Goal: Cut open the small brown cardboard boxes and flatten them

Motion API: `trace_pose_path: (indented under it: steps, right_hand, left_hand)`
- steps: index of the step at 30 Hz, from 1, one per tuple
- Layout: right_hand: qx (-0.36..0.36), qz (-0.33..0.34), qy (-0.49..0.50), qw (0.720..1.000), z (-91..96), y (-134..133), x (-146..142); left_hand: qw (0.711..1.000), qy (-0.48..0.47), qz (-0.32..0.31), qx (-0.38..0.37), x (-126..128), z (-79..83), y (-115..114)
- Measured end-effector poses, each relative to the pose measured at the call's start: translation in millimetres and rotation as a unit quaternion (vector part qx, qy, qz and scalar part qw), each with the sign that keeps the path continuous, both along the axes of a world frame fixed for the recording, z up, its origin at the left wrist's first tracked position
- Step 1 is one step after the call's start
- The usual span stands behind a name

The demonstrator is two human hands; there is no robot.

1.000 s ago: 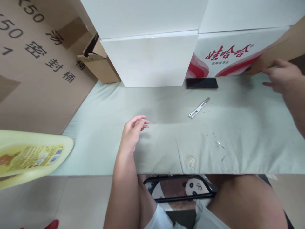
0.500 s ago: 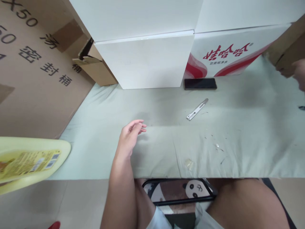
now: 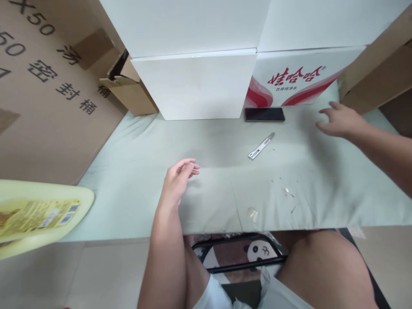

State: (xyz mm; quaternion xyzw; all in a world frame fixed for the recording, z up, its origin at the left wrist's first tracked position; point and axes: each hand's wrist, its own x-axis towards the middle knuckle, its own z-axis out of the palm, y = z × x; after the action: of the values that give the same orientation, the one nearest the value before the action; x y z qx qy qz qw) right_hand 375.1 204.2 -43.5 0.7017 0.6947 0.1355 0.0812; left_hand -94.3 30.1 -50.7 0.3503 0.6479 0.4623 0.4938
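Note:
My left hand (image 3: 179, 178) is over the middle of the pale green cloth (image 3: 212, 197), its fingers loosely bent and slightly apart, with nothing in it. At the right, my right hand (image 3: 341, 120) reaches in from the side with its fingers spread and empty. Between the hands lies a silver utility knife (image 3: 261, 146), slanted on the cloth. Behind the knife a dark phone (image 3: 264, 114) rests flat against the foot of the white boxes. The phone is the thing nearest to my right hand's fingertips.
White cartons (image 3: 195, 86) are stacked at the back, one with red print (image 3: 296, 81). Large brown cardboard boxes stand at the left (image 3: 58, 128) and right (image 3: 376, 60). A yellow bottle (image 3: 74, 208) is at the left front. Small scraps (image 3: 253, 214) lie near the table's front edge.
My right hand has come in from the right edge and moved left over the cloth, spread and empty. My left hand stays in place. The view has shifted slightly.

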Motion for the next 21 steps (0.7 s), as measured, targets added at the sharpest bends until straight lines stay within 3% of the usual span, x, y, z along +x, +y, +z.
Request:
trace_pose_path:
  steps: [3,9,14,21]
  right_hand:
    - [-0.016,0.043,0.020,0.999,25.1,-22.6,-54.5]
    - [0.056,0.149,0.026,0.987,64.3,-40.9,-150.0]
    - [0.040,0.253,0.027,0.966,72.7,-34.7,-217.8]
    - [0.003,0.371,0.040,0.928,69.8,-23.7,-325.3]
  left_hand:
    - [1.000,-0.018,0.008,0.012,-3.5,1.0,-2.2]
    - [0.997,-0.060,0.023,0.050,-20.8,5.3,-6.9]
    - [0.992,-0.080,0.048,0.080,-42.7,7.7,-14.1]
    - [0.989,-0.089,0.069,0.100,-70.4,8.6,-26.5]
